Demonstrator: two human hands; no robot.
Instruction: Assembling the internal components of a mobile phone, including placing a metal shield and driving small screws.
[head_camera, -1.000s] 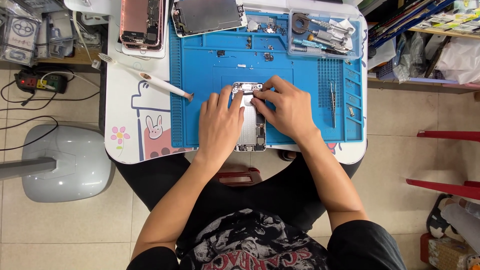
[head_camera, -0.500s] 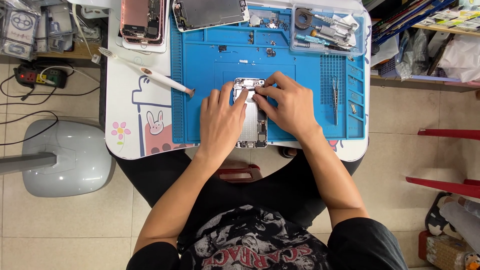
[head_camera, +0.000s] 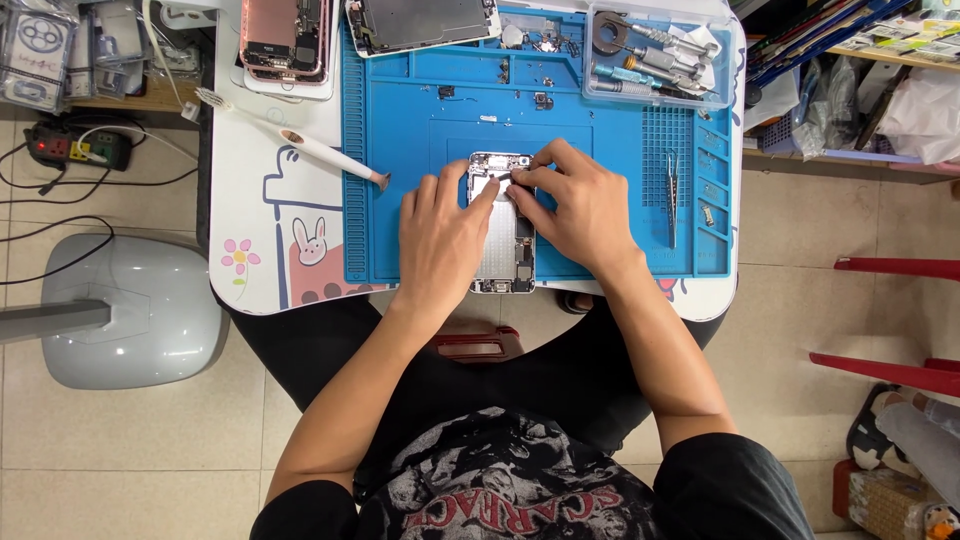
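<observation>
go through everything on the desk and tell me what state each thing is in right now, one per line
Opened phone: back shell face up, insides exposed, flat on the blue mat.
Left hand: resting on the phone.
Right hand: fingers pinching at the phone's top.
Pink phone: opened.
Tweezers: lying unused.
Brush: lying idle.

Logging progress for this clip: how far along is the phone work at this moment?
Done: the opened phone body lies on the blue mat without its screen; a screen panel sits at the mat's top edge. In hand: the left hand steadies the body while the right hand fingertips work near its top end. Left: the body is still open, with tweezers and loose small parts on the mat.
</observation>
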